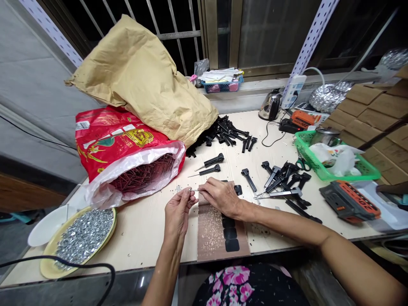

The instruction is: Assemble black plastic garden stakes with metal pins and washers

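The left hand (pixel 176 212) and right hand (pixel 223 196) are pinching a thin metal piece (pixel 195 190) between them above the tabletop (pixel 143 229), apparently adjusting it, the next move seemingly calling for steady fingertip alignment.

A slim rod (pixel 195 190) with a bright metallic sheen gleams between the fingers (pixel 208 187), beside a matt brown board (pixel 208 254) and over a smooth, pale, wood-look tabletop (pixel 143 238). Left of the fingers, a glossy red plastic sack (pixel 111 127) bares dull, rust-toned sticks (pixel 140 176), near a smooth, plastic-looking bowl (pixel 47 268) of shiny metal washers (pixel 86 233). Beyond the fingers slumps a creased, matt paper sack (pixel 137 72); to their right lie satiny black plastic handles (pixel 287 170).
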A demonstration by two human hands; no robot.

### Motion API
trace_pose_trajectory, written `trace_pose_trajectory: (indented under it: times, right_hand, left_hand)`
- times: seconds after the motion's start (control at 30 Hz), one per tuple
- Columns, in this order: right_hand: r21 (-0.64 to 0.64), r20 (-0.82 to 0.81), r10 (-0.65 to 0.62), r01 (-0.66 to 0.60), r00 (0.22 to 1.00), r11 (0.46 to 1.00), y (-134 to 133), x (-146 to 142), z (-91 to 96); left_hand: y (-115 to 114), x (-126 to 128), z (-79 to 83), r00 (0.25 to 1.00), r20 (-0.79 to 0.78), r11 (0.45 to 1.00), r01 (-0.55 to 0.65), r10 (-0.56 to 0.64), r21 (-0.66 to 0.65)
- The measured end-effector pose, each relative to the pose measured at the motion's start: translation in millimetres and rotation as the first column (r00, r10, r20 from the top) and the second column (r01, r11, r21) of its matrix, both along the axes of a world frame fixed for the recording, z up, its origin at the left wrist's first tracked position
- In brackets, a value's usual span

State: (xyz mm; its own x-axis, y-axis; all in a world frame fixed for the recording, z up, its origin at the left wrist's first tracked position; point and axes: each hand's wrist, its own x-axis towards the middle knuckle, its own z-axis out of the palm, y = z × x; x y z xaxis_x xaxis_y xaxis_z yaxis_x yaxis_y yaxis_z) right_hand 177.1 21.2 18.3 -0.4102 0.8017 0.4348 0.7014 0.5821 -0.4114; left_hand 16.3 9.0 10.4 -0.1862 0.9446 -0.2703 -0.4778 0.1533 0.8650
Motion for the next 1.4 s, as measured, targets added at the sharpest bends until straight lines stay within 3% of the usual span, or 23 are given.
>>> trace_pose_trajectory:
  times: [0.57,0.87,1.13,1.4]
  right_hand:
    - [0.084,-0.024,-0.027,0.028,0.999,0.996,0,11,-4.9]
    - [0.112,0.073,-0.088,0.080,0.993,0.990,-2,16,-7.1]
    - [0.141,0.069,-0.105,0.095,0.992,0.985,-2,19,-9.8]
    - [-0.008,0.002,-0.090,0.090,0.996,0.996,-2,22,-8.9]
  left_hand:
    - [7,14,2.3,0.999,0.033,0.998,0.033,-0.031,-0.056]
    - [3,24,0.1,0.989,-0.145,0.999,0.045,-0.042,0.016]
    - [4,28,-4.3,0.982,-0.185,0.998,0.055,-0.047,0.038]
    - [5,34,-2.8,0.980,-0.190,0.998,0.061,-0.055,0.029]
